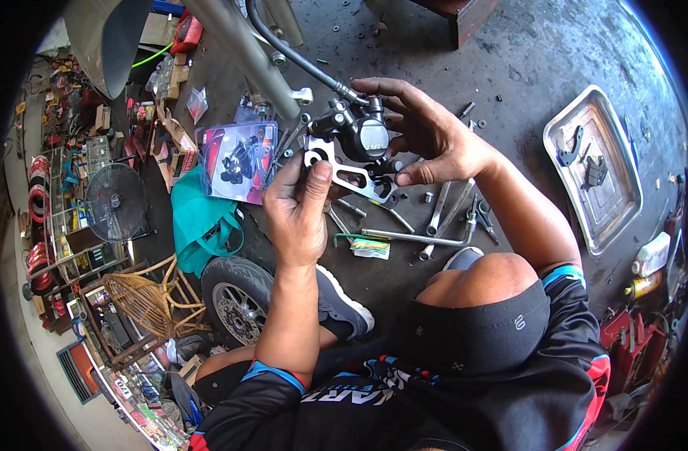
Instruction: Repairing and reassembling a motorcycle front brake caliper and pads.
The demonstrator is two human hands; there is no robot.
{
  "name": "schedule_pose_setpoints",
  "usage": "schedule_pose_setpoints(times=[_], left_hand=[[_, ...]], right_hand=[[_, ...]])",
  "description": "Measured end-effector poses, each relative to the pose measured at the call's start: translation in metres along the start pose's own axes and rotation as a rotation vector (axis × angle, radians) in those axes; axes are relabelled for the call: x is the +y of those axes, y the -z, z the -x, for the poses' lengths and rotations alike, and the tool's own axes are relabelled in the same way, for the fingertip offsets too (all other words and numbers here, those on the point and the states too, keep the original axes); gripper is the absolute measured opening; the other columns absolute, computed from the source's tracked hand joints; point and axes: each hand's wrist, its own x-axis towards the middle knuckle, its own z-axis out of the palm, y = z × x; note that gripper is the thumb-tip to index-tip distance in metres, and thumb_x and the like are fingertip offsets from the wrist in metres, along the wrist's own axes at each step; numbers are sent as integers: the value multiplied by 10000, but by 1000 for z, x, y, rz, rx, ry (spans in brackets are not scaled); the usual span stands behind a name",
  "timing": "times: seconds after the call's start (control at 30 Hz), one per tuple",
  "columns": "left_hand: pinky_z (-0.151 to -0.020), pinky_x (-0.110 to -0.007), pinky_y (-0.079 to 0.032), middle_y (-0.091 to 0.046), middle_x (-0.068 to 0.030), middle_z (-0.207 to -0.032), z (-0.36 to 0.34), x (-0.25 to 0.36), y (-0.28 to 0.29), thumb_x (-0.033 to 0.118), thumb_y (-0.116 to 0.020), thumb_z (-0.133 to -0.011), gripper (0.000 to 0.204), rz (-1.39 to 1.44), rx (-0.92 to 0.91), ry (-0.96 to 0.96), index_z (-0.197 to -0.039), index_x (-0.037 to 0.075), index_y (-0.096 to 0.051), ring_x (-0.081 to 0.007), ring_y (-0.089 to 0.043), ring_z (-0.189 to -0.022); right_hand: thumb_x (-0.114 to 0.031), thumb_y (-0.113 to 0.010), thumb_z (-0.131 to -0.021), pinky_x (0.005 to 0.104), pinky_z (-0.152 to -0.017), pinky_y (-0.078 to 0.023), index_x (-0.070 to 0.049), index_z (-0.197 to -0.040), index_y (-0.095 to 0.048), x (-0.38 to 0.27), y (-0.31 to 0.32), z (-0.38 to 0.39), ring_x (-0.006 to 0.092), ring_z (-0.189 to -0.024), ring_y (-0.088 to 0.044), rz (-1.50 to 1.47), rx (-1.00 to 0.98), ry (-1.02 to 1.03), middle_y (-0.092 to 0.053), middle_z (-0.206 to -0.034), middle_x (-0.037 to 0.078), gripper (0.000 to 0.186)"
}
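Observation:
A black brake caliper (365,137) hangs from a dark brake hose (302,62) beside the grey fork tube (246,56). My right hand (445,143) curls around the caliper's right side, its thumb at the lower pin and its fingers behind. Pinched between the thumb and fingers of my left hand (295,214) is a silver caliper bracket (350,176) with slotted cut-outs. This bracket lies against the caliper's lower side; whether it is fastened there I cannot tell. Parts of my left fingers are hidden behind it.
Several wrenches (450,210), a long hex key (415,236) and pliers (485,219) lie on the dark floor. A metal tray (595,218) with small parts is at right. Left are a blister package (238,161), teal bag (201,222), wheel (238,297) and fan (117,201).

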Motion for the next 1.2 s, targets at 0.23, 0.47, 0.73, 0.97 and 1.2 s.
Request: schedule_pose_setpoints(times=[0.23, 0.47, 0.73, 0.97, 1.2], left_hand=[[-768, -323, -572, -656, -94, -1004, -2, 0, -5, 147, -600, -972, 275, -40, 24, 30, -1149, -64, -590, -159, -657, -856], [-685, -267, -554, -662, -79, -973, -3, 6, -12, 149, -615, -963, 267, 45, 84, 76, -1141, -49, -604, -133, -656, -814], [-710, -267, -574, -663, -65, -951, -8, -9, -14, 183, -633, -955, 297, -119, 121, 36, -1144, -44, -604, -126, -657, -799], [-745, -269, -557, -650, -51, -1000, -14, -26, -30, 124, -638, -948, 269, -63, 228, -14, -1159, -41, -612, -107, -622, -875], [-803, -343, -594, -645, -77, -1062, -23, -34, -42, 118, -629, -950, 287, 171, 241, 19, -1191, -33, -591, -154, -640, -938]], right_hand=[[0, -779, -655, 381, -974, -496, -56, -1511, -226, -1, 1, 1, 260, -1339, -411, 58, 36, -9, -316, -1505, 141, 1021], [6, -737, -625, 401, -993, -495, -54, -1511, -237, -6, -1, -4, 273, -1336, -419, 127, 38, -31, -299, -1511, 146, 1019], [32, -692, -606, 367, -939, -509, -53, -1466, -325, -8, 0, -3, 216, -1205, -512, 196, 103, -12, -443, -1387, 130, 939], [33, -640, -582, 367, -1016, -453, -47, -1458, -320, 1, 10, -16, 219, -1230, -496, 255, 83, 14, -468, -1362, 140, 936], [-9, -620, -544, 370, -1010, -449, -34, -1418, -369, -1, 25, -24, 266, -1176, -546, 532, 55, 77, -544, -1277, 171, 910]])
